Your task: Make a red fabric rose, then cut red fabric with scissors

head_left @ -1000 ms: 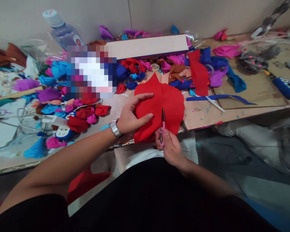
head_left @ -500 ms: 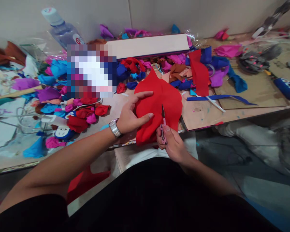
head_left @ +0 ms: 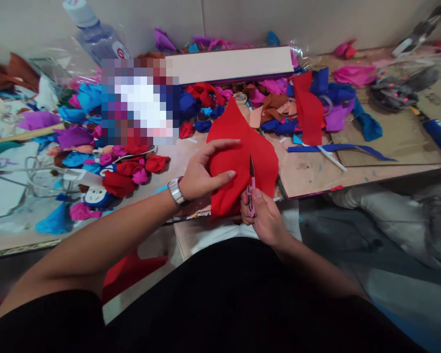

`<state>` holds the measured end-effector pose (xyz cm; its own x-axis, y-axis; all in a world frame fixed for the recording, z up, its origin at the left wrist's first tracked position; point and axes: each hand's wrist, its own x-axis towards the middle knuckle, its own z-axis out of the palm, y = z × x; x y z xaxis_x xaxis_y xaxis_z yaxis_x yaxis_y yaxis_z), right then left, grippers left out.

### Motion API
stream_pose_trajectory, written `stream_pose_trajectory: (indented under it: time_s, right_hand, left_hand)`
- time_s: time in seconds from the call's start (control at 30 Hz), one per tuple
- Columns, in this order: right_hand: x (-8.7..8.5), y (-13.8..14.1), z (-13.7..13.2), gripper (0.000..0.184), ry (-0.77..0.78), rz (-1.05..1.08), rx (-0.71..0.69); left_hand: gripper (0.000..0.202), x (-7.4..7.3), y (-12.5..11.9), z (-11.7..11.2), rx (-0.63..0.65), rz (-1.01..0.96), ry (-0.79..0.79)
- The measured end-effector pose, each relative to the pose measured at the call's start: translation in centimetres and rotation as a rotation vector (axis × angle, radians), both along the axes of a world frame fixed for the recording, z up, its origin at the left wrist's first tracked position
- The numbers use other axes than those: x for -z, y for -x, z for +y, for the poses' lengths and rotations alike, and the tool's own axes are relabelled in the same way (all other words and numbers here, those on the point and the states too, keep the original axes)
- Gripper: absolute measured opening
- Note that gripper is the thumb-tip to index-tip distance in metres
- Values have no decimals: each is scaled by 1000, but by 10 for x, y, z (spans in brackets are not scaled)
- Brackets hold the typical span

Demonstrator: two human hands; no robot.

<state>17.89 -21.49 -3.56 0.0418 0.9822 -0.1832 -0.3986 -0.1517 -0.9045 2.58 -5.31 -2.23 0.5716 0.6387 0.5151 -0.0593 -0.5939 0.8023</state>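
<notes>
A soft red sheet, paper or cloth, lies over the front edge of the worktable, its top narrowing to a point. My left hand rests on its left part, thumb and index finger stretched apart on top; the other fingers are partly hidden. Scissors with pink handles are in my right hand, whose fingers wrap round them. Their dark blades point away from me against the red sheet, just right of my left thumb. A fold runs through the sheet beside the blades.
Crumpled coloured pieces cover the table's left and back. A white board, a bottle, a red strip, a blue strip and a power strip lie around. Part of the view is pixelated.
The whole view has shifted slightly. The scissors' blades have swung a little to the right. The red sheet's right part lies flatter; my left hand keeps its place on it.
</notes>
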Motion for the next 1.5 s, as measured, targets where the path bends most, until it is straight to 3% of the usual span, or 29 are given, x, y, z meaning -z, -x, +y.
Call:
stream_pose_trajectory:
  time_s: [0.83,1.13,1.5]
  right_hand:
    - [2,-1,-2,53,2,70,-6]
    - [6,-1,-2,49,-39,60,-3]
    - [7,1,-2,49,-29,49,18]
  left_hand:
    - [72,4,2,7,-34,50,-11]
    - [68,9,2,12,27,-29,-57]
    - [57,6,1,10,-13,-50,-10]
